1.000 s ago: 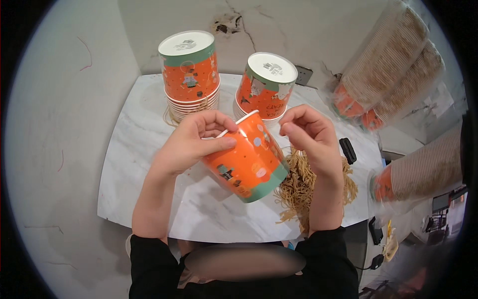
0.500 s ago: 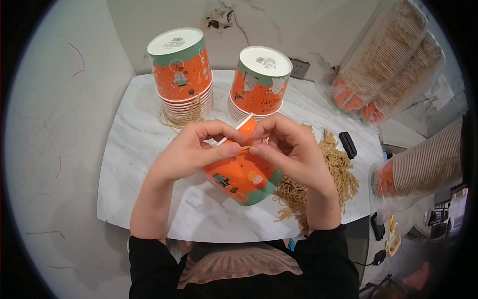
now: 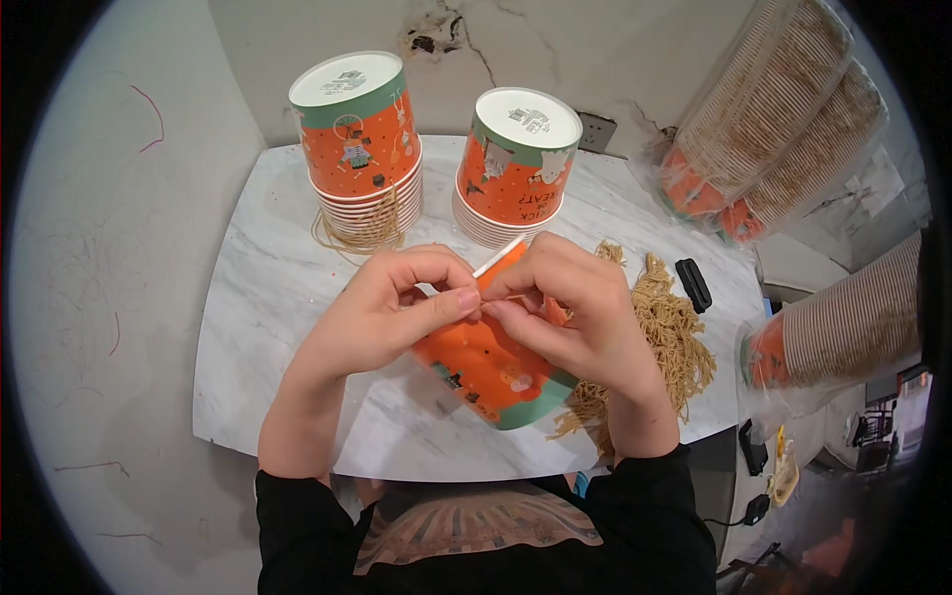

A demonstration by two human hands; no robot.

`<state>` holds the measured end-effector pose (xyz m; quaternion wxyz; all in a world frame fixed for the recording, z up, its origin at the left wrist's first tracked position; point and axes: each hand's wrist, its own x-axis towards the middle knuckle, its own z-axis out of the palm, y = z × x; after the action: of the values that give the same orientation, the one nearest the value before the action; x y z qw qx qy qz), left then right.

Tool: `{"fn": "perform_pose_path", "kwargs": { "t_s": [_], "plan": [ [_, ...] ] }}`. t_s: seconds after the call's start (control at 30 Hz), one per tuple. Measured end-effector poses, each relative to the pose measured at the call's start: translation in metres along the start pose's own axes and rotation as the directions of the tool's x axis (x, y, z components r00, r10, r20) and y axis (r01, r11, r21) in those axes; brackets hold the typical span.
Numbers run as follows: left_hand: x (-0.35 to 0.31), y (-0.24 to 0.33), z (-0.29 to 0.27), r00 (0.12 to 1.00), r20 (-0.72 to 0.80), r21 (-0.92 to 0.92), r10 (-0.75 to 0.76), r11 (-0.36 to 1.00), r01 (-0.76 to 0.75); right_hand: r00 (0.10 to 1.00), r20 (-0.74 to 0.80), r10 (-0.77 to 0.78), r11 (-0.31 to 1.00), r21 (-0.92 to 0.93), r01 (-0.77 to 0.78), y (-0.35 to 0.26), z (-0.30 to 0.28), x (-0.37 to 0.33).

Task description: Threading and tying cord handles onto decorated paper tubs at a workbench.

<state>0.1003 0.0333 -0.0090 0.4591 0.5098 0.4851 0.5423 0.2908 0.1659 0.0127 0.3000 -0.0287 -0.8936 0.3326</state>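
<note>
A tilted orange paper bucket with a green base band and white rim is between my hands, above the near middle of the table. My left hand is closed at the bucket's upper side, thumb and index finger pinched together. Facing it, my right hand also pinches, its fingertips meeting the left ones. A thin tan cord shows faintly where they meet; my fingers cover most of it. Right of the bucket lies a heap of tan cords, partly behind my right forearm.
Two stacks of upside-down buckets, a left stack draped with loose cords and a right stack, stand at the back of the marbled table. A black object lies beside the cord heap. Plastic-wrapped bucket stacks are at the right.
The bucket has shifted slightly right and toward me, turning a little. My right fingers have curled inward, and the bit of cord between the thumbs is now mostly covered.
</note>
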Motion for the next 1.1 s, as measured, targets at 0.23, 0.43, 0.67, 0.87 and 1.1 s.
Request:
{"fn": "perform_pose_path", "kwargs": {
  "t_s": [0.23,0.43,0.67,0.87,1.1],
  "plan": [
    [-0.001,0.001,-0.005,0.997,0.033,0.031,0.075,0.997,-0.076,0.988,-0.156,-0.003,0.997,0.077,0.016,0.001,-0.007,0.004],
    [0.000,0.007,-0.004,0.998,0.055,-0.128,0.006,0.992,0.001,0.984,-0.162,-0.075,0.997,-0.002,0.076,0.012,-0.024,0.001],
    [0.001,0.002,-0.010,0.999,0.053,-0.174,0.005,0.985,0.004,0.988,-0.149,-0.043,0.998,0.030,0.048,0.011,-0.024,0.004],
    [0.002,0.008,-0.001,0.999,0.025,-0.171,0.025,0.985,-0.021,0.976,-0.093,-0.196,0.977,-0.104,0.186,0.012,-0.008,0.008],
    [0.003,0.009,0.006,0.989,-0.146,-0.279,-0.009,0.960,-0.032,0.943,-0.103,-0.316,0.922,-0.265,0.281,0.015,0.010,0.010]
  ]
}}
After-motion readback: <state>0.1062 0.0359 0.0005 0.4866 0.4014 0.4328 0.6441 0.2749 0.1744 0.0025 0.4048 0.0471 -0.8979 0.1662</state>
